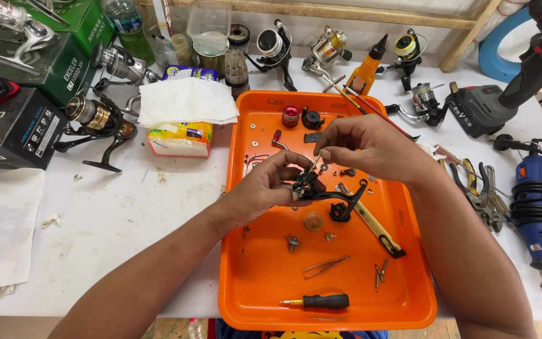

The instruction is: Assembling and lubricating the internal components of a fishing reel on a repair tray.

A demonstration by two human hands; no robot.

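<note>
Clutter rings my grip on every side: just below it in the orange tray (246, 295) lie a clear round cap (313, 221), tweezers (325, 266) and a black-handled screwdriver (321, 301); above it sit a red knob (290, 115) and small washers; to the right runs a yellow-handled tool (371, 223). Nothing blocks my view of the fingers. My left hand (265, 188) is closed around the black reel body (312, 187), thumb and fingers pinching it. My right hand (365, 147) pinches a thin pin (314, 164) between thumb and forefinger, its tip touching the top of the body. The reel body hangs over the tray's middle, its foot (346, 201) reaching down to the right of my left hand, long axis slanting
</note>
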